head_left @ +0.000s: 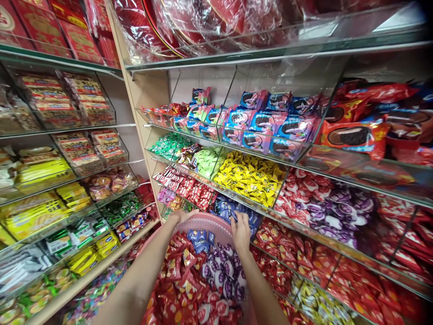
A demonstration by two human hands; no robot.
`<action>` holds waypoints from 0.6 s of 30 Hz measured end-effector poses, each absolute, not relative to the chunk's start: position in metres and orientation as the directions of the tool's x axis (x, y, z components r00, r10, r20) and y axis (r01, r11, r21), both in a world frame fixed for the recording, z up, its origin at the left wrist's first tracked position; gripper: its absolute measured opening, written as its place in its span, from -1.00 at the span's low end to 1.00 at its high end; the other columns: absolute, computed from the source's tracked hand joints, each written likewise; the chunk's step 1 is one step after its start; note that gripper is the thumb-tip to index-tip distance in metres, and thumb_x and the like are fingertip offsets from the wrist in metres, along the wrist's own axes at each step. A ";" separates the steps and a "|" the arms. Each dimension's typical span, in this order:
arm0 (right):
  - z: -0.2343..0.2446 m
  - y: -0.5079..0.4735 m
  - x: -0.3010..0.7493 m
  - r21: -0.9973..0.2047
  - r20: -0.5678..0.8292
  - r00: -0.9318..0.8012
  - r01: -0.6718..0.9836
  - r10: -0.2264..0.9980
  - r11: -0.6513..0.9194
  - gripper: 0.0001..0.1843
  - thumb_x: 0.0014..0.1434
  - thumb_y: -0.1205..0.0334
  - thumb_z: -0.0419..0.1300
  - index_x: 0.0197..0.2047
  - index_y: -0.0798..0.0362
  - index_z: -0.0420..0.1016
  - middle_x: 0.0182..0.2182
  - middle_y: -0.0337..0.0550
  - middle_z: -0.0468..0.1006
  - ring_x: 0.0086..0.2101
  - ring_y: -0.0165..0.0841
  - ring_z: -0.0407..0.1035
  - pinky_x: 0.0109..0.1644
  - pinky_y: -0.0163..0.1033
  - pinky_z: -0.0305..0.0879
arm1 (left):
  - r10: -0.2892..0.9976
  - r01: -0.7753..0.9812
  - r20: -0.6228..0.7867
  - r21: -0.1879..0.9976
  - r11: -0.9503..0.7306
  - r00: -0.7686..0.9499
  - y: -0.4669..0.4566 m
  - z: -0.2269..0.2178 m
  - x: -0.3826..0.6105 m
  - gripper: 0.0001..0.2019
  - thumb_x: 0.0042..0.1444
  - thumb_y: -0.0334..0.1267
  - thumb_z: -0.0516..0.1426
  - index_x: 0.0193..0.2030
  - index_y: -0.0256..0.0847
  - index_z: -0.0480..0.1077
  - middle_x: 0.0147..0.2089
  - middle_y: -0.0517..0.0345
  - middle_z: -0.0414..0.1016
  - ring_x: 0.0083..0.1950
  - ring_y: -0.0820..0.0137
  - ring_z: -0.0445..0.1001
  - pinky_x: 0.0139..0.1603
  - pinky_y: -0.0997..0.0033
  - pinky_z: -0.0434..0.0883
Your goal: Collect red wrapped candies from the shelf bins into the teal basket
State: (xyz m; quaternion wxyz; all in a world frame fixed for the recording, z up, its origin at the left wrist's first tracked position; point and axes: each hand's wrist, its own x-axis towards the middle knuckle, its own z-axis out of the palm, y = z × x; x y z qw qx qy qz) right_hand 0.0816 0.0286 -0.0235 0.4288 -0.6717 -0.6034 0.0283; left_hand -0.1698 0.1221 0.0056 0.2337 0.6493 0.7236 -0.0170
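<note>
A pink plastic basket [206, 222] sits low in the middle, heaped with red, purple and blue wrapped sweets. My left hand [182, 215] grips its far rim, fingers curled over the edge. Beyond the basket, my right hand [241, 230] reaches into the shelf bin of blue-wrapped sweets [226, 207], fingers closed around some of them. A few blue packets [199, 240] lie on top of the pile inside the basket.
Clear acrylic bins line the slanted shelves: yellow sweets [252, 177], green ones [206, 161], red wafer bars [189, 187], purple and red sweets [333, 210], cookie packs [267, 124]. Biscuit packs fill the left shelving [43, 212]. Red gift boxes stand on top.
</note>
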 end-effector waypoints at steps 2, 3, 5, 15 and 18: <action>-0.023 0.027 0.076 -0.658 0.520 0.223 0.720 0.824 0.220 -0.59 0.27 0.10 -0.14 0.03 0.09 0.35 -0.07 0.01 0.36 -0.14 -0.30 0.37 -0.08 -0.24 0.29 | 0.919 0.946 -0.391 0.276 0.172 -0.053 0.124 0.005 -0.170 0.00 -0.25 0.53 -0.16 -0.05 -0.39 0.48 0.06 -0.34 0.40 0.04 -0.07 0.41 -0.02 0.14 0.36; -0.023 0.026 0.072 -0.676 0.526 0.188 0.684 0.829 0.274 -0.60 0.27 0.10 -0.12 0.02 0.09 0.35 -0.07 0.01 0.38 -0.09 -0.30 0.35 -0.04 -0.24 0.28 | 0.912 0.945 -0.407 0.276 0.178 -0.053 0.124 0.005 -0.170 0.01 -0.26 0.53 -0.16 -0.04 -0.38 0.47 0.07 -0.34 0.39 0.05 -0.08 0.40 -0.01 0.13 0.35; -0.024 0.023 0.061 -0.714 0.494 0.105 0.616 0.863 0.333 -0.62 0.24 0.10 -0.06 0.01 0.08 0.37 -0.10 0.00 0.45 -0.07 -0.29 0.35 0.01 -0.23 0.26 | 0.904 0.943 -0.425 0.277 0.186 -0.053 0.125 0.006 -0.170 0.01 -0.27 0.54 -0.15 -0.04 -0.36 0.47 0.07 -0.31 0.40 0.06 -0.08 0.40 0.00 0.15 0.34; -0.049 0.019 0.036 -0.780 0.255 -0.130 0.558 0.958 0.283 -0.74 0.10 0.18 0.13 -0.13 -0.03 0.50 -0.25 -0.17 0.58 -0.29 -0.30 0.46 -0.20 -0.26 0.35 | 0.902 0.941 -0.427 0.271 0.204 -0.072 0.115 0.018 -0.163 0.11 -0.29 0.56 -0.21 0.04 -0.43 0.42 0.12 -0.32 0.34 0.11 -0.06 0.36 0.02 0.19 0.34; -0.050 0.019 0.037 -0.783 0.237 -0.145 0.557 0.961 0.277 -0.74 0.09 0.19 0.14 -0.13 -0.03 0.50 -0.24 -0.18 0.59 -0.28 -0.30 0.46 -0.20 -0.28 0.34 | 0.898 0.941 -0.433 0.269 0.206 -0.073 0.111 0.023 -0.162 0.13 -0.30 0.57 -0.22 0.08 -0.42 0.39 0.15 -0.31 0.31 0.14 -0.07 0.32 0.04 0.18 0.32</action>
